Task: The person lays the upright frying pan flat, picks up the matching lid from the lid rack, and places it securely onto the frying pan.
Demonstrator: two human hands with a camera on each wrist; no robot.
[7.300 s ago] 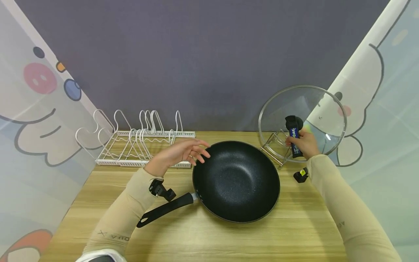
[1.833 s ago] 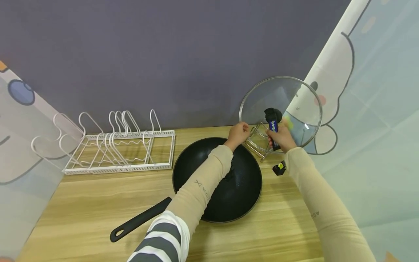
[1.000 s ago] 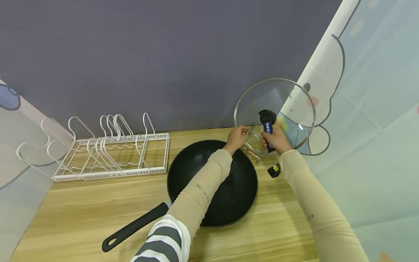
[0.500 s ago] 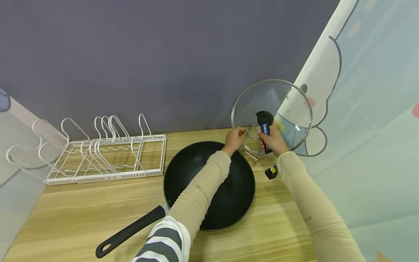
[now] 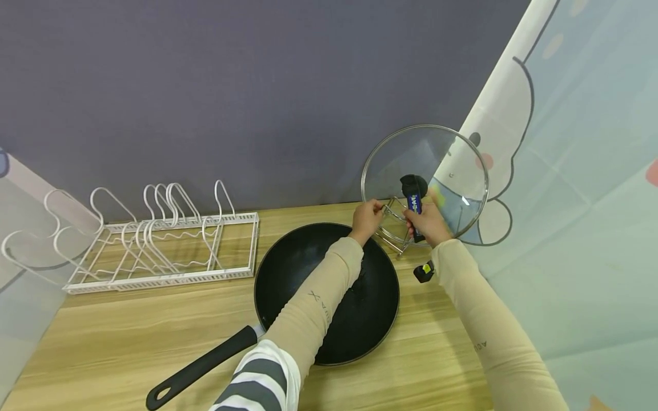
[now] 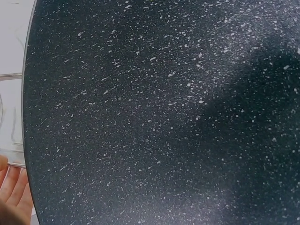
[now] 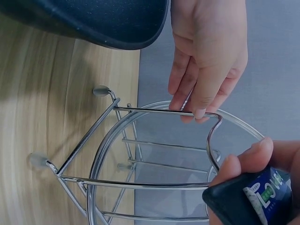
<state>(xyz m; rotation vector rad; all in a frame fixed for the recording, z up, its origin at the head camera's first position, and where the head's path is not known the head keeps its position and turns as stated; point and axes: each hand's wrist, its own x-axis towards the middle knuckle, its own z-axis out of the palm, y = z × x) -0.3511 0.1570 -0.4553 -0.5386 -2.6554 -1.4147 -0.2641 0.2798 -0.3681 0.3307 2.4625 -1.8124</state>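
My left hand [image 5: 367, 220] reaches across the black wok [image 5: 293, 268] and pinches the top wire of a small silver wire rack [image 7: 136, 183]. Thumb and fingertips on that wire show plainly in the right wrist view. My right hand [image 5: 433, 224] grips the upright black handle [image 5: 414, 201] of a large glass lid [image 5: 452, 154]. The lid stands on edge, its steel rim down between the rack's wires. A blue label on the handle is partly covered by my right fingers. In the left wrist view the wok's speckled inside fills most of the frame.
A white rack with upright wire loops [image 5: 164, 278] stands at the back left. The wok's long black handle [image 5: 203, 365] points to the front left. Behind the lid rise a dark grey wall [image 5: 231, 103] and a patterned curtain [image 5: 576, 228]. Everything stands on a wooden table [image 5: 118, 337].
Since the earliest frame my left hand has moved right from the wok's left rim and taken hold of the silver rack. Over the last second only the head view shifts slightly; both holds stay.
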